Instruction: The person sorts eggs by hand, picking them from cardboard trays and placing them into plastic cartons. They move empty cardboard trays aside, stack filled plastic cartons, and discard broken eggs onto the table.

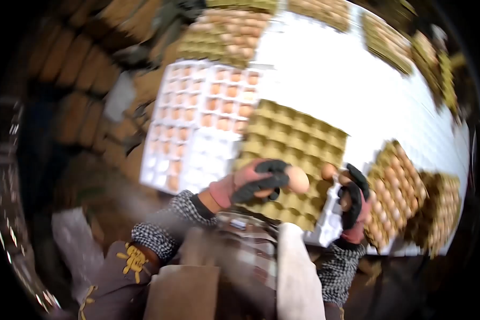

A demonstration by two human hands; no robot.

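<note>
My left hand, in a pink and black glove, is closed around eggs. One large brown egg shows at its fingertips, and part of another is visible under the fingers. Beneath it lies an olive-yellow egg tray whose visible cups hold no eggs. My right hand, gloved alike, curls at the tray's right edge around an egg partly hidden by the fingers. Another egg sits just left of those fingers. A white, cupped tray piece shows beside this hand.
White egg trays, partly filled, lie at the left of the white table. Filled yellow trays stand at the back left, back right and right. Brown stacked shapes are on the far left.
</note>
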